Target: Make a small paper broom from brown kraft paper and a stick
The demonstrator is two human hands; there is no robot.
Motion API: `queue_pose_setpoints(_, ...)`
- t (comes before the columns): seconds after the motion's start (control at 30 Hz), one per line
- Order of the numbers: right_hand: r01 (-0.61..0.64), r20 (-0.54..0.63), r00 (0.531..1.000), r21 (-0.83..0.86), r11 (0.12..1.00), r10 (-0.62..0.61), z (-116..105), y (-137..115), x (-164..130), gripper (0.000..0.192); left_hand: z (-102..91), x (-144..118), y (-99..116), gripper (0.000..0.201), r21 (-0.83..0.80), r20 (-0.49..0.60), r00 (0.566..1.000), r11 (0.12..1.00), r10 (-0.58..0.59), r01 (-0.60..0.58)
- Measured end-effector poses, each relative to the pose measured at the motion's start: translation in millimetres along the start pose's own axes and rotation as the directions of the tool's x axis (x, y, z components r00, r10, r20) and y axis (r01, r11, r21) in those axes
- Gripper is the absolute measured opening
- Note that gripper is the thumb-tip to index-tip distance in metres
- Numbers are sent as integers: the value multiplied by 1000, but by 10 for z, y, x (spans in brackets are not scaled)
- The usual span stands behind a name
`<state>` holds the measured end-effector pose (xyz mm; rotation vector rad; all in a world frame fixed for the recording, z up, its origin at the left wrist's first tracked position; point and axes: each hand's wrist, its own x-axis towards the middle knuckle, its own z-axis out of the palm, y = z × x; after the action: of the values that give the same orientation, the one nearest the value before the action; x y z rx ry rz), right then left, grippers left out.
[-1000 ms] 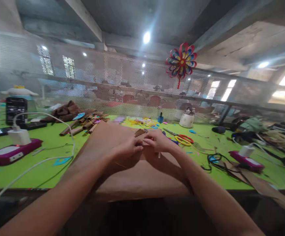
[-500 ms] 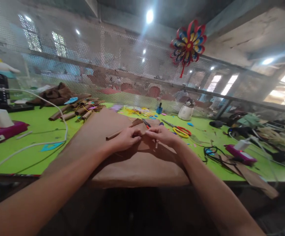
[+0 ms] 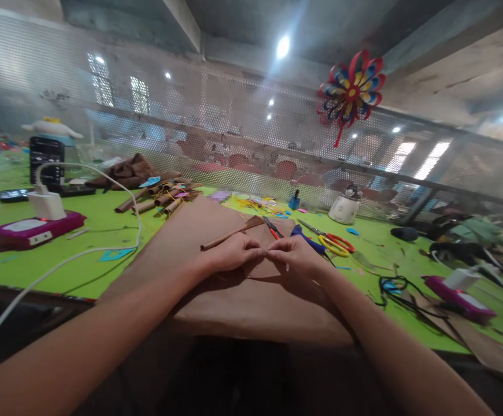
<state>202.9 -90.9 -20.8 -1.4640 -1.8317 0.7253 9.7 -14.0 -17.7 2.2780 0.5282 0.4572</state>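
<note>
My left hand (image 3: 236,252) and my right hand (image 3: 295,254) meet fingertip to fingertip above a large sheet of brown paper (image 3: 260,309). Both are closed in a pinch; whatever is between the fingers is too small to make out. Just beyond my left hand lies a thin brown paper roll (image 3: 221,236). Behind the fingertips rests a red-handled cutting tool (image 3: 273,227), its tip dark. A dark blue object (image 3: 307,237) shows past my right hand, and scissors (image 3: 336,241) with red and yellow handles lie further right.
Several brown paper rolls (image 3: 160,196) are piled at the back left. On the left stands a purple power strip (image 3: 39,230) with a white cable (image 3: 139,231) arching across the green table (image 3: 117,231). Another purple power strip (image 3: 459,297) and a tangled black cord (image 3: 401,289) lie right. A penguin-topped jar (image 3: 344,207) stands behind.
The camera view has turned left, so everything sits further right and slightly lower. My hands have come closer together, fingertips now meeting. More of the dark blue object shows.
</note>
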Motion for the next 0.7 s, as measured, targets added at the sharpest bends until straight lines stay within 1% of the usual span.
queue_pose_setpoints(0.1,41,-36,998,-47,998,-42,42,-3,-22,28,21,-10,16,38,120,-2,1000,992,30,-29)
queue_pose_setpoints(0.23,50,-23,998,-52,997,-51,65,-76,-93,24,35,-23,36,39,240,-9,995,966,95,-90)
queue_pose_setpoints(0.3,77,-27,996,-71,994,-79,65,-109,-132,23,40,-24,49,39,294,-9,992,948,129,-121)
queue_pose_setpoints(0.37,100,-42,994,-98,990,-105,60,-122,-154,22,44,-24,66,40,328,3,990,935,141,-134)
queue_pose_setpoints(0.5,77,-42,996,-155,985,-84,31,-93,-141,20,48,-29,96,41,364,47,986,916,160,-166)
queue_pose_setpoints(0.63,120,-53,990,-199,973,-133,-11,-59,-116,24,54,-36,95,33,437,73,977,874,202,-213)
queue_pose_setpoints(0.7,139,-66,986,-214,967,-156,-24,-58,-119,25,58,-36,93,30,440,70,973,868,220,-228)
